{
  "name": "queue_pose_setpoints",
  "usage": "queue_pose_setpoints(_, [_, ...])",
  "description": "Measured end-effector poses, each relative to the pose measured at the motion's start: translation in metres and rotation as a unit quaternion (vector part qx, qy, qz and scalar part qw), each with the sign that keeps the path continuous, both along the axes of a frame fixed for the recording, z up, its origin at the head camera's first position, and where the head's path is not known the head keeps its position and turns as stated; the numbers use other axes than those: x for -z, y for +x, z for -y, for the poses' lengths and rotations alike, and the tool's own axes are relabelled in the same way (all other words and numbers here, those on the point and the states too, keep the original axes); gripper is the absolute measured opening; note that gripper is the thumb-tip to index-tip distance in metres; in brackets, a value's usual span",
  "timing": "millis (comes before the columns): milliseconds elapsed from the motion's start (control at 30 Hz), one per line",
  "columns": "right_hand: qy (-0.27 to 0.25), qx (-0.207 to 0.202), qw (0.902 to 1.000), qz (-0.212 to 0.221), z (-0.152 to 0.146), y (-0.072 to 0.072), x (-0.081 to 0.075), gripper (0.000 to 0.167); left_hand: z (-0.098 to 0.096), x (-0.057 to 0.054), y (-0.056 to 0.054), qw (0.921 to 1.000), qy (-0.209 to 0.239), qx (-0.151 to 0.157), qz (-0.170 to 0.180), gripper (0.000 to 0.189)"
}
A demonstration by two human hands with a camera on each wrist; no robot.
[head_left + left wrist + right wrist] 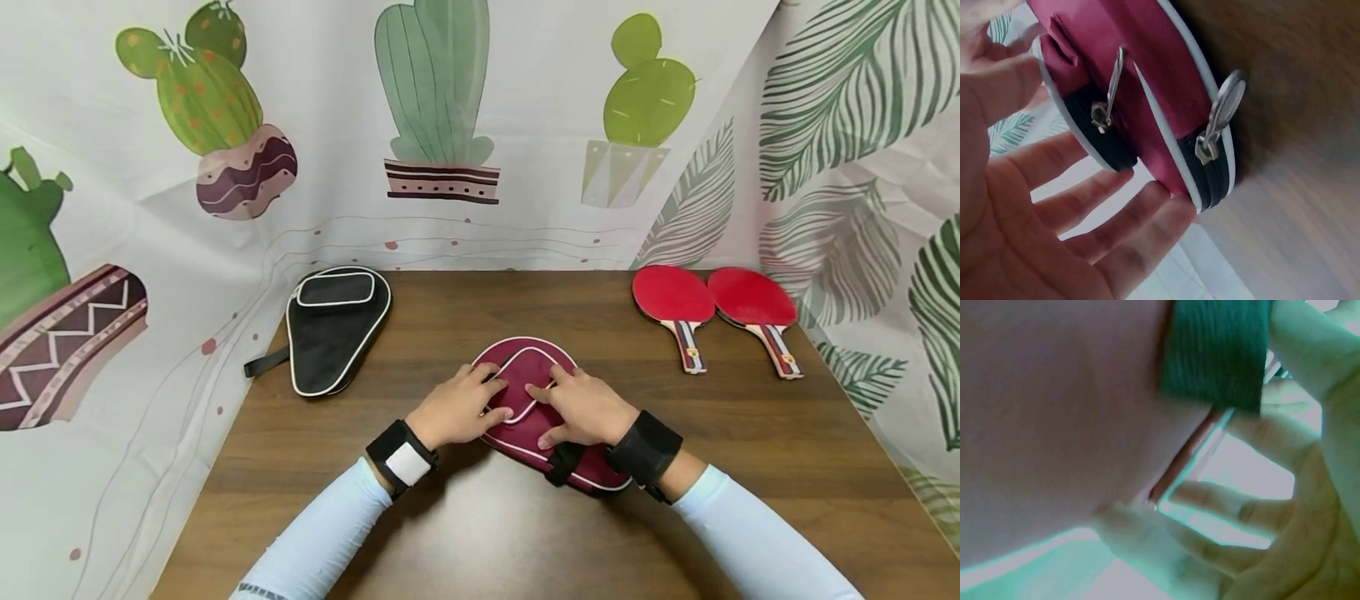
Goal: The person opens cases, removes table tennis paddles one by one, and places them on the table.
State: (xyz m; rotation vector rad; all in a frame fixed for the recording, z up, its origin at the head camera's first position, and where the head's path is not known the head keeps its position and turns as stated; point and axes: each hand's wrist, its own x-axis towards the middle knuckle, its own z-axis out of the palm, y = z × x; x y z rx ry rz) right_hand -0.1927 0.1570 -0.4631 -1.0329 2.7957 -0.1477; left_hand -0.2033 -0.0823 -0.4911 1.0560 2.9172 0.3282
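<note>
A maroon paddle case (pixel 528 428) with white piping lies flat and slanted at the middle of the table. My left hand (pixel 459 408) rests on its left side, fingers spread over the edge of the front pocket. From the right, my right hand (pixel 590 407) touches the pocket and the case body with spread fingers. In the left wrist view, a pocket zipper pull (pixel 1107 100) and a main zipper pull (pixel 1225 103) hang near the fingertips. A black strap (pixel 564 462) crosses the case's near edge. The right wrist view shows the maroon surface close up, partly blurred.
A black paddle case (pixel 330 342) with white piping lies at the back left of the wooden table (pixel 480 542). Two red table tennis paddles (pixel 671 293) (pixel 750 297) lie side by side at the back right. A cactus-print cloth (pixel 322 167) hangs behind the table.
</note>
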Motion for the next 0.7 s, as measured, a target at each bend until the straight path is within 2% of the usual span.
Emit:
queue_pose_setpoints(100, [-0.023, -0.012, 0.9996, 0.010, -0.008, -0.007, -0.006, 0.065, -0.004, 0.000, 0.008, 0.9988, -0.011, 0.001, -0.047, 0.046])
queue_pose_setpoints(167, [-0.045, -0.020, 0.9987, -0.012, -0.013, -0.017, -0.012, 0.053, -0.013, -0.001, 0.020, 0.9952, -0.020, 0.006, -0.096, 0.044])
queue_pose_setpoints(267, [-0.065, -0.037, 0.9948, -0.070, -0.014, -0.035, -0.025, 0.034, -0.034, -0.003, 0.041, 0.9844, -0.042, 0.030, -0.168, 0.045])
queue_pose_setpoints(367, [-0.056, -0.065, 0.9914, -0.099, 0.000, -0.053, -0.038, 0.023, -0.059, -0.004, 0.060, 0.9735, -0.065, 0.071, -0.207, 0.051])
queue_pose_setpoints(433, [-0.043, -0.087, 0.9913, -0.089, 0.016, -0.065, -0.045, 0.021, -0.076, -0.002, 0.067, 0.9684, -0.082, 0.096, -0.215, 0.058])
queue_pose_setpoints(533, [-0.016, -0.125, 0.9906, -0.053, 0.044, -0.079, -0.048, 0.023, -0.099, 0.000, 0.072, 0.9670, -0.108, 0.117, -0.199, 0.066])
queue_pose_setpoints(633, [0.015, -0.151, 0.9883, -0.011, 0.075, -0.084, -0.046, 0.030, -0.115, 0.003, 0.073, 0.9671, -0.135, 0.129, -0.173, 0.070])
queue_pose_setpoints(700, [0.044, -0.164, 0.9855, 0.013, 0.095, -0.083, -0.044, 0.036, -0.121, 0.005, 0.073, 0.9659, -0.148, 0.133, -0.166, 0.071])
